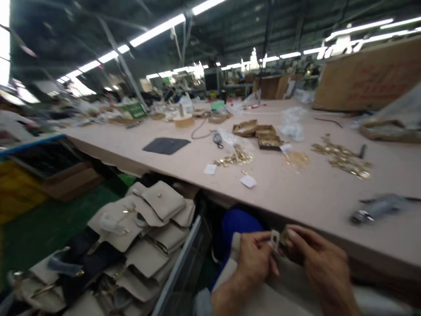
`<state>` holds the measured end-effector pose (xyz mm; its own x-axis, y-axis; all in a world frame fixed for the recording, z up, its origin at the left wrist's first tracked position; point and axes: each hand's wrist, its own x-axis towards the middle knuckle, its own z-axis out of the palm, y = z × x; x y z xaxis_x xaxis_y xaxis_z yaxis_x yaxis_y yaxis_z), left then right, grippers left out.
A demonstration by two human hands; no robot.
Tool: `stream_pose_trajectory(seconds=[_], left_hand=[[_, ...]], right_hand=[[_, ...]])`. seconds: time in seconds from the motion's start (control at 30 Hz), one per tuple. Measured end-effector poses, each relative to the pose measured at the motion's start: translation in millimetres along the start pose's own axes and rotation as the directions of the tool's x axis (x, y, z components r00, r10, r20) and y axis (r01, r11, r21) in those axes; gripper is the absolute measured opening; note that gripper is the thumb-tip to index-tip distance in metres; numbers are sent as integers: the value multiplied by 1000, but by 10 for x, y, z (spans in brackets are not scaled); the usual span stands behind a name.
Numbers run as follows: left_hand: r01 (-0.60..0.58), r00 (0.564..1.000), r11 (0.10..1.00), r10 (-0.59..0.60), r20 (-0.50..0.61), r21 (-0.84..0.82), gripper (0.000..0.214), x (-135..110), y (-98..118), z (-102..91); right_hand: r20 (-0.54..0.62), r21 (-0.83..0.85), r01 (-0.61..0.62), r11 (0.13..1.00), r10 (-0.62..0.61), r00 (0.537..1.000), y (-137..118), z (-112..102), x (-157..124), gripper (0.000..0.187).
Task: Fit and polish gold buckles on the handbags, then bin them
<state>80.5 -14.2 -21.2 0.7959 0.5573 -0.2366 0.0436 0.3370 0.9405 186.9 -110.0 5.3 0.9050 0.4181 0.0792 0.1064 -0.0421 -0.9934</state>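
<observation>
Low in the picture, below the table's front edge, my left hand (255, 259) and my right hand (320, 263) meet over a pale beige bag (289, 285) in my lap. The left fingers pinch a small white tag (275, 239). The right fingers pinch a small gold metal fitting (283, 237) right beside the tag. Both hands are closed. A blue cloth (237, 226) shows just beyond the left hand.
A long beige table (296, 193) carries piles of gold fittings (345, 160), small cardboard trays (259, 131), plastic bags, white tags, a dark leather piece (166, 145) and a grey tool (378, 208). A cart at left holds several beige bags (154, 224). Cardboard boxes stand behind at right.
</observation>
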Motion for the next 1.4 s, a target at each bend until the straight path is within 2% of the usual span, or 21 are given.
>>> stream_pose_trajectory(seconds=[0.03, 0.07, 0.2, 0.47, 0.7, 1.1, 1.2, 1.4], left_hand=[[-21, 1000, 1000, 21, 19, -18, 42, -11, -24, 16], [-30, 999, 999, 31, 20, -42, 40, -9, -43, 21], [2, 995, 996, 6, 96, -86, 47, 10, -53, -7], [6, 991, 998, 1, 131, -58, 53, -27, 2, -18], [-23, 986, 998, 31, 164, -51, 46, -53, 6, -29], [-43, 979, 997, 54, 198, -58, 47, -70, 2, -46], [-39, 977, 998, 48, 209, -46, 48, -61, -25, -56], [-29, 976, 999, 34, 217, -26, 52, -52, -52, -65]], right_hand=[[2, -20, -44, 999, 44, 999, 64, -51, -14, 44], [1, 38, -76, 996, 76, 997, 125, -90, -20, 43], [36, 132, -131, 983, 127, 991, 219, -129, -26, 39], [141, 58, -97, 994, 88, 986, -20, -30, -85, 36], [164, 6, -49, 999, 48, 985, 51, -26, -95, 31], [154, -90, 6, 996, 8, 988, 54, -17, -102, 28], [141, -87, -13, 996, 26, 990, 66, -13, -96, 30], [149, 8, -125, 992, 123, 981, 149, -23, -76, 38]])
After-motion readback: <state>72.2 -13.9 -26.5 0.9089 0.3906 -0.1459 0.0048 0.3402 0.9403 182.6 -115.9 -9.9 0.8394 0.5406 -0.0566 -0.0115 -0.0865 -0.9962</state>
